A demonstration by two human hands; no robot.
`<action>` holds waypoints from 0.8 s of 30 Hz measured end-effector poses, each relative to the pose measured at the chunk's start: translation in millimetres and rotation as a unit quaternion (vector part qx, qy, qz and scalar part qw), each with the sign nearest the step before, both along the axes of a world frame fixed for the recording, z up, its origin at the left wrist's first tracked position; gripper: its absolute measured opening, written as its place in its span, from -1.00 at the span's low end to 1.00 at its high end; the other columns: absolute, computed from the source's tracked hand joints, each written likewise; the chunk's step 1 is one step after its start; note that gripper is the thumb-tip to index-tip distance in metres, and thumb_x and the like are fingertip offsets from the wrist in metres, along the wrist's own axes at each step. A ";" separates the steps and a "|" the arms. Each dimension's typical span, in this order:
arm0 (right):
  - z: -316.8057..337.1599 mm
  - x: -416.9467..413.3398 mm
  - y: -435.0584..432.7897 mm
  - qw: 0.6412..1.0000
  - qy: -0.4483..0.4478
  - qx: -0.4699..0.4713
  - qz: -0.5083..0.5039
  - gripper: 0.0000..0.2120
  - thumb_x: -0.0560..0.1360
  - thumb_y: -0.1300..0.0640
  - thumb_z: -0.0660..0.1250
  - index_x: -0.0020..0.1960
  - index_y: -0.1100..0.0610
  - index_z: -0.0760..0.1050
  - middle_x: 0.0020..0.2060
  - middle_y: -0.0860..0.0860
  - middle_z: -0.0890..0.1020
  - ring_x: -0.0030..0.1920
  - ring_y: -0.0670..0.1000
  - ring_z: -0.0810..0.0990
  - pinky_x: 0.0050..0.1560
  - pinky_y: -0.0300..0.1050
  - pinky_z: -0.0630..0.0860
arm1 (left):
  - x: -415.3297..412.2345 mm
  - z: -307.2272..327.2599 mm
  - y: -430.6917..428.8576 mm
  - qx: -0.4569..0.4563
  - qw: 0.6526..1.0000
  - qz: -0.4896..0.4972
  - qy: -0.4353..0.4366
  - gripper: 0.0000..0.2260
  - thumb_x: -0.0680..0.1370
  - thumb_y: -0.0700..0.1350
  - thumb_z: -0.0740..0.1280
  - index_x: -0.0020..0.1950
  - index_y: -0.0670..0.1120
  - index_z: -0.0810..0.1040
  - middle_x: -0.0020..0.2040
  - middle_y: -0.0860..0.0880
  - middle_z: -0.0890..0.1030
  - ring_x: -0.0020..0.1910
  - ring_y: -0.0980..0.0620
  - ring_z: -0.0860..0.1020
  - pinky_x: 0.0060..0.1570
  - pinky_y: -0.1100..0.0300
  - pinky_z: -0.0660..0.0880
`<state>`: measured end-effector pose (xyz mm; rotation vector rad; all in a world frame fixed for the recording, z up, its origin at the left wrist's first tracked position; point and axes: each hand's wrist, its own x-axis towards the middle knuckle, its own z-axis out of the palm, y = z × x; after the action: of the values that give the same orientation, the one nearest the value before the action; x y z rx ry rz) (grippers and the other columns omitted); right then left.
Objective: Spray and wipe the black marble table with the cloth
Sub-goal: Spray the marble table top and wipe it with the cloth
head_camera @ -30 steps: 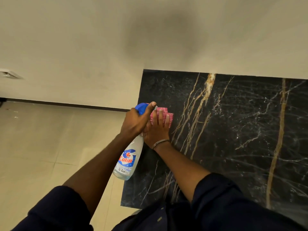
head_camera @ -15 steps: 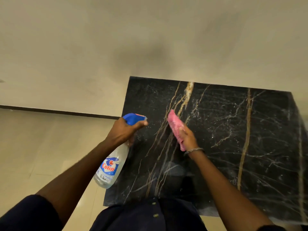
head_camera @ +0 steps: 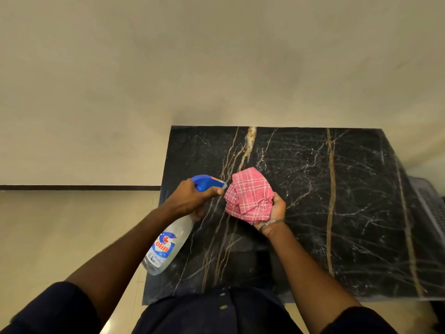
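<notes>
One view only, from your head camera, so progress has to be judged from it alone. Your left hand (head_camera: 192,201) is wrapped round the blue trigger head of the spray bottle (head_camera: 168,242), with the nozzle pointing at the pink checked cloth (head_camera: 249,196). Your right hand (head_camera: 277,208) is turned palm up with its fingers curled round that cloth, which is bunched rather than spread flat. It appears to be held above the black marble counter (head_camera: 349,213), over the left-centre part beside the gold vein, not pressed onto the stone.

Pale specks lie scattered on the marble near the cloth. Whether they are spray droplets or part of the veining, you cannot tell from here.

My reading is that you are mid-task, wetting or regathering the cloth between passes. No wet sheen or wipe track marks out a finished zone, so treat the whole top as left to do, especially the right half and the near edge.
</notes>
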<state>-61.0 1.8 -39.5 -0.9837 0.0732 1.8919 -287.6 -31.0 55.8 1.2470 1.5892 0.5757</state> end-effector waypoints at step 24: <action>15.9 -11.7 2.8 0.936 -0.331 0.093 0.080 -0.67 0.62 0.05 0.13 0.08 0.23 0.59 -0.21 0.10 0.66 -0.07 0.17 0.62 -0.03 0.02 0.55 | -4.6 -0.6 -24.3 0.086 0.994 0.068 0.008 -0.67 0.47 0.25 0.17 -0.01 0.05 0.52 -0.40 0.00 0.54 -0.44 0.05 0.54 -0.24 0.19 0.54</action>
<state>-72.7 4.7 -23.6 -1.4740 -0.5875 1.5775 -292.2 -55.3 55.2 1.2791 1.6757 0.8047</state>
